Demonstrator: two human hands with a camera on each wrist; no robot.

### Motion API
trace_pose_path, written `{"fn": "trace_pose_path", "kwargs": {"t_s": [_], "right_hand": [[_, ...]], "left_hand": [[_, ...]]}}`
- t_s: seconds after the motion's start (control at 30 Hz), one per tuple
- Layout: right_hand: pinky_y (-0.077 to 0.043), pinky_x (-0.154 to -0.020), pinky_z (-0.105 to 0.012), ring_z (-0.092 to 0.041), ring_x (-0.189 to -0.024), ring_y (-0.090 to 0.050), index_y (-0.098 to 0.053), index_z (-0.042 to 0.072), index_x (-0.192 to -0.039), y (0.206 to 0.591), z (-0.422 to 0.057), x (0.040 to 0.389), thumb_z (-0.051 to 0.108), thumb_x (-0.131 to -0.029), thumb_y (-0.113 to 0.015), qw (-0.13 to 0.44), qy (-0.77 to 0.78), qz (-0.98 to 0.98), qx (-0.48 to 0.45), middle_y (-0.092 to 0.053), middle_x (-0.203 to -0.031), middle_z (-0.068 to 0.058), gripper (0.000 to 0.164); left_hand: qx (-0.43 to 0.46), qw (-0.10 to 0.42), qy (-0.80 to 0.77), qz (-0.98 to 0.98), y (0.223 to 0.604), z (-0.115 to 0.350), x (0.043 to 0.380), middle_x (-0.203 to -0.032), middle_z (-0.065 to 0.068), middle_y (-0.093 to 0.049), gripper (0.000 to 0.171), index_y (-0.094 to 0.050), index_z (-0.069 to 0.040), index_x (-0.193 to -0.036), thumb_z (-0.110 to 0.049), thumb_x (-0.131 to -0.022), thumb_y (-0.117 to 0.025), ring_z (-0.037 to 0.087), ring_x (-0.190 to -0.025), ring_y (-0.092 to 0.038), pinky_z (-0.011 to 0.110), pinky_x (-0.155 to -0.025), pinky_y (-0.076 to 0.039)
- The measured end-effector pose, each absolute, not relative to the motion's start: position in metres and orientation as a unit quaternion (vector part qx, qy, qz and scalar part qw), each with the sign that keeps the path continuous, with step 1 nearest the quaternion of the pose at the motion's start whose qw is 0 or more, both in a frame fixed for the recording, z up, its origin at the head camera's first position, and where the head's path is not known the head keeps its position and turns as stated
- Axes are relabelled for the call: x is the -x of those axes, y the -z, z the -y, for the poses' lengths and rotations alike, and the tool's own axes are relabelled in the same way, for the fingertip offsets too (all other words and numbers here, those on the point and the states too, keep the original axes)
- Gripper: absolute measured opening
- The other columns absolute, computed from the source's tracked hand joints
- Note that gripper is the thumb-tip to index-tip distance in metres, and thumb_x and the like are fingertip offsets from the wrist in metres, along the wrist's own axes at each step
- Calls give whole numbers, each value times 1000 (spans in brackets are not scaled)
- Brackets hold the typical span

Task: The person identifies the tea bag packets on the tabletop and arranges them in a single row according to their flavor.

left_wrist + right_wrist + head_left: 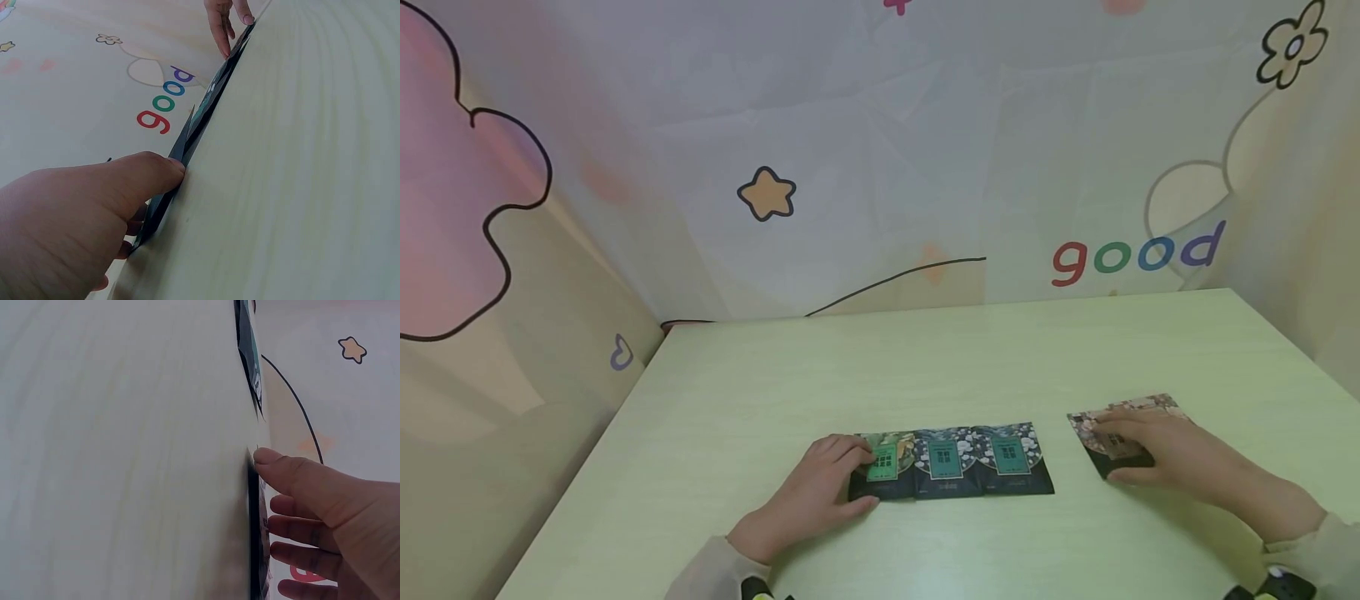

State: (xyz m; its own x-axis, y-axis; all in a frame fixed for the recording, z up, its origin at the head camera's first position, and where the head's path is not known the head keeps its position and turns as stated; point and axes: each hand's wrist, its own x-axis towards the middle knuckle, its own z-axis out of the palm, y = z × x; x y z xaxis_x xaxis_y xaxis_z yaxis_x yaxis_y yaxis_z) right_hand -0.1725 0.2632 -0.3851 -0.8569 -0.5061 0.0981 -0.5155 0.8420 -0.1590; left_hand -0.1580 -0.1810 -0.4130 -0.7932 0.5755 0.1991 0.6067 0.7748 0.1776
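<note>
Three flat dark sachets with printed labels lie side by side on the table in the head view. A green-labelled sachet (883, 467) is at the left, then a teal-labelled sachet (945, 467), then another teal-labelled sachet (1011, 458). My left hand (820, 483) touches the left end of the row, fingertips on the green-labelled sachet and thumb along its near edge. Farther right, my right hand (1180, 454) rests on a pinkish floral sachet (1122, 452), thumb by its near corner. That hand hides much of it; whether a second sachet lies beneath cannot be told.
The pale table (760, 375) reaches back to a printed cloth backdrop (880, 208) with a star and the word "good". A gap of bare tabletop separates the row from the pinkish sachet. Sleeves and dark wristbands show at the near edge.
</note>
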Motion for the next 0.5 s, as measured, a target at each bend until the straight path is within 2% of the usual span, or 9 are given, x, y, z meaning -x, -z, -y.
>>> {"fn": "trace_pose_path", "kwargs": {"t_s": [0.23,0.5], "right_hand": [[-48,-94,-57,-37,-113,-60,-64,7,-123,385,-262,172,44,-74,-77,10,-93,963,-253,-66,-123,-13,62],[-48,-94,-56,-36,-114,-60,-64,6,-123,387,-260,172,45,-77,-74,7,-80,964,-253,-66,-124,-13,61]], "left_hand": [[307,54,116,943,412,180,158,-127,1,-58,45,-61,-13,-117,-43,-84,-69,20,-122,-50,42,-110,-39],[306,53,111,944,413,181,158,-127,0,-57,45,-61,-14,-116,-44,-84,-68,18,-122,-50,40,-110,-39]]}}
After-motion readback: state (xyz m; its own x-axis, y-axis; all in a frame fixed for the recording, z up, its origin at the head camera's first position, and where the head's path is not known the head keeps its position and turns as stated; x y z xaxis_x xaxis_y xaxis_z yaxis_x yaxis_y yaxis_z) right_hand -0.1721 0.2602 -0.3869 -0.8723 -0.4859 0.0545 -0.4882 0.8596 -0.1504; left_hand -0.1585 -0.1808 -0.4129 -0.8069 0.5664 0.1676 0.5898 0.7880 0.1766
